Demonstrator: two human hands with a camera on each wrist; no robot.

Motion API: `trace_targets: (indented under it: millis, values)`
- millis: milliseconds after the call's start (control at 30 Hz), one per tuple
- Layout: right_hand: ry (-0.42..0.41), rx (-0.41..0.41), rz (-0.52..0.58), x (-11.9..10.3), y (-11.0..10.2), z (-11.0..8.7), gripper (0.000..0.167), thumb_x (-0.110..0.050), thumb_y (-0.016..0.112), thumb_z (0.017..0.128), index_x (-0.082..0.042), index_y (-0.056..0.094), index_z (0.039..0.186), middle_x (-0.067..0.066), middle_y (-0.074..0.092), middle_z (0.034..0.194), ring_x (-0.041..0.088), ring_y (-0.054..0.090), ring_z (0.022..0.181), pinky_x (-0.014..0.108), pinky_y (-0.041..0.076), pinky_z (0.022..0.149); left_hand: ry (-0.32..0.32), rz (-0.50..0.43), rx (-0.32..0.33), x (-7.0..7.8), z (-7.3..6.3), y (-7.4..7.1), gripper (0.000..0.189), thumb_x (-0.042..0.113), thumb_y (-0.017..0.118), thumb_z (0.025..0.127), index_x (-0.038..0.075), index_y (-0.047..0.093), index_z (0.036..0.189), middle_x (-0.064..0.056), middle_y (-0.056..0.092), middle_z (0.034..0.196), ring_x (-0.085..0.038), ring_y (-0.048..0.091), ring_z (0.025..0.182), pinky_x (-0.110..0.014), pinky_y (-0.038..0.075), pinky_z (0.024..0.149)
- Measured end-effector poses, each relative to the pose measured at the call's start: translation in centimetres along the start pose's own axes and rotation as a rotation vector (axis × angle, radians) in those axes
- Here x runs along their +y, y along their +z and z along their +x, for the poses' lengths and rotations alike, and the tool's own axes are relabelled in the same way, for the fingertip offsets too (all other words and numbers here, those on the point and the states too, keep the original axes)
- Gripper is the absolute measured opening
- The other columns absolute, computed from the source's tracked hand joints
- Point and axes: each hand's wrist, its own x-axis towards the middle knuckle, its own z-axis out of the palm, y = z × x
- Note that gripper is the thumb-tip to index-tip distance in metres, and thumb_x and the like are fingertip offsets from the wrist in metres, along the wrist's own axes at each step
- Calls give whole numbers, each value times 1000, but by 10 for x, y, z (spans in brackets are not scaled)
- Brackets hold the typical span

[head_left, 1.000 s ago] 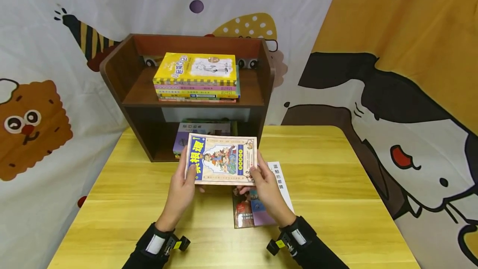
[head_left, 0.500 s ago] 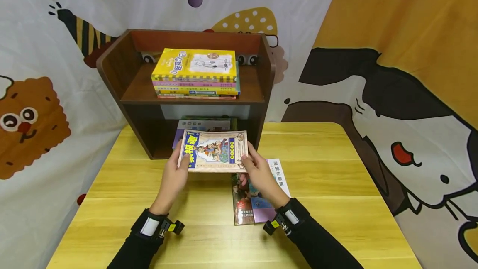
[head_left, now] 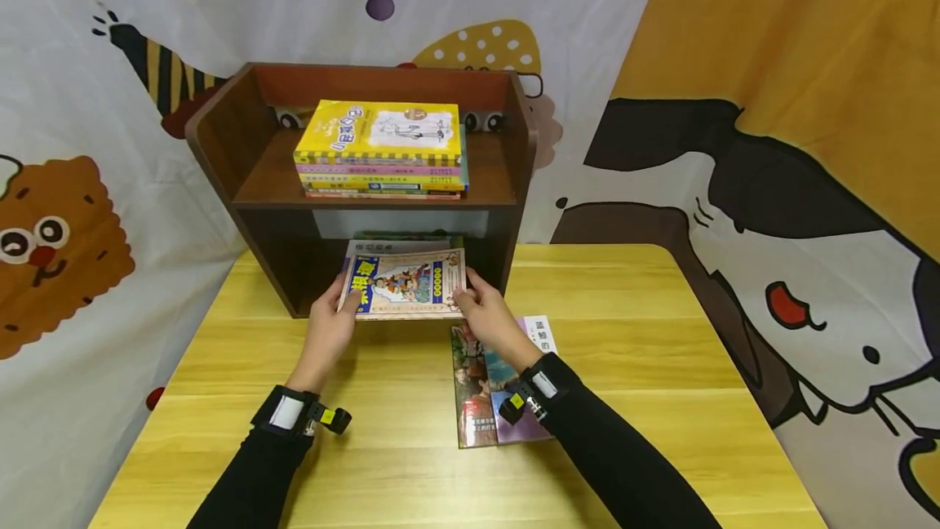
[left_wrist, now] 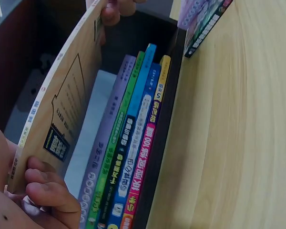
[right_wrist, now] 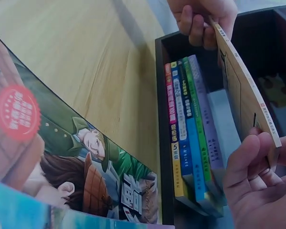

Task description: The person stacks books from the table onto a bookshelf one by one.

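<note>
Between both hands I hold a thin book (head_left: 400, 284) with a cream cover, blue title strip and cartoon figures. The left hand (head_left: 328, 333) pinches its left edge, thumb on the cover, fingers beneath. My right hand (head_left: 488, 313) grips the right edge likewise. The held book is at the lower compartment's opening and overlaps the stack inside in the head view. In that compartment several books (left_wrist: 119, 143) lie stacked, their spines facing out, the top one purple-grey. The wrist views show a gap between the held book and this stack.
A brown two-tier bookshelf (head_left: 286, 206) stands at the table's back. Its upper shelf bears a stack of yellow-topped books (head_left: 382, 133). Overlapping books (head_left: 473, 398) lie on the wooden table (head_left: 624, 333) under the right forearm. A printed cloth (head_left: 308, 6) hangs behind.
Both hands have carried the cream book forward and slightly left, from in front of the shelf to the lower compartment's opening. The grip on both edges stays the same.
</note>
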Motion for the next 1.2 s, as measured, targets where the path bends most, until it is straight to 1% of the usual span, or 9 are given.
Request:
trace_targets:
  millis: [167, 333, 467, 567, 667, 767, 933, 1000, 1200]
  values:
    - [21, -2, 34, 9, 6, 10, 72, -32, 55, 118, -13, 21, 178, -3, 48, 71, 16, 43, 49, 34, 42, 50, -20, 42, 21, -8, 8, -1, 61, 26, 51, 118, 6, 34, 173, -22, 45, 173, -36, 46, 159, -53, 36, 133]
    - [13, -20, 8, 19, 10, 17, 73, -33, 56, 118, -12, 21, 178, -6, 48, 72, 13, 44, 49, 28, 38, 49, -43, 68, 15, -17, 10, -5, 62, 28, 52, 117, 6, 35, 173, -25, 51, 168, -36, 55, 151, -53, 43, 128]
    - [50, -82, 10, 24, 9, 16, 87, -36, 66, 113, -19, 13, 179, 1, 52, 77, 20, 50, 56, 33, 46, 56, -51, 100, -77, -22, 11, -13, 74, 40, 59, 115, 10, 28, 176, -25, 49, 169, -36, 54, 152, -53, 43, 128]
    - [74, -137, -4, 26, 5, 13, 104, -35, 78, 105, -24, 7, 180, 11, 60, 90, 27, 54, 60, 38, 50, 61, -31, 138, -178, -24, 10, -21, 92, 50, 69, 109, 14, 20, 178, -22, 49, 171, -36, 53, 153, -55, 42, 128]
    - [67, -168, -39, 27, 4, 11, 111, -29, 83, 102, -25, 5, 180, 15, 68, 115, 25, 54, 59, 39, 50, 61, 4, 177, -264, -26, 9, -28, 107, 49, 80, 102, 19, 13, 180, -21, 52, 169, -37, 55, 151, -57, 43, 126]
    - [55, -166, -83, 28, 4, 10, 111, -24, 83, 102, -23, 5, 180, 11, 67, 129, 18, 52, 56, 34, 47, 58, 43, 205, -308, -29, 9, -32, 111, 41, 84, 100, 20, 10, 180, -21, 54, 167, -35, 60, 144, -52, 48, 120]
    - [32, -122, -170, 30, 6, 8, 108, -29, 83, 101, -19, 9, 180, 5, 65, 94, 13, 49, 53, 30, 44, 53, 60, 248, -282, -31, 8, -37, 104, 43, 82, 101, 17, 17, 179, -22, 55, 166, -31, 65, 133, -32, 56, 97]
    - [11, -105, -206, 30, 7, 9, 107, -32, 83, 102, -17, 12, 180, 2, 61, 82, 13, 49, 53, 30, 43, 53, 65, 280, -259, -30, 8, -38, 103, 46, 81, 101, 16, 21, 178, -23, 59, 163, -32, 67, 129, -32, 56, 92]
    - [-14, -50, -330, 23, 11, 16, 98, -36, 80, 104, -11, 20, 178, -2, 56, 75, 14, 48, 53, 30, 42, 56, 53, 374, -195, -25, 11, -35, 105, 56, 77, 102, 10, 20, 178, -27, 60, 159, -34, 69, 112, -36, 54, 84]
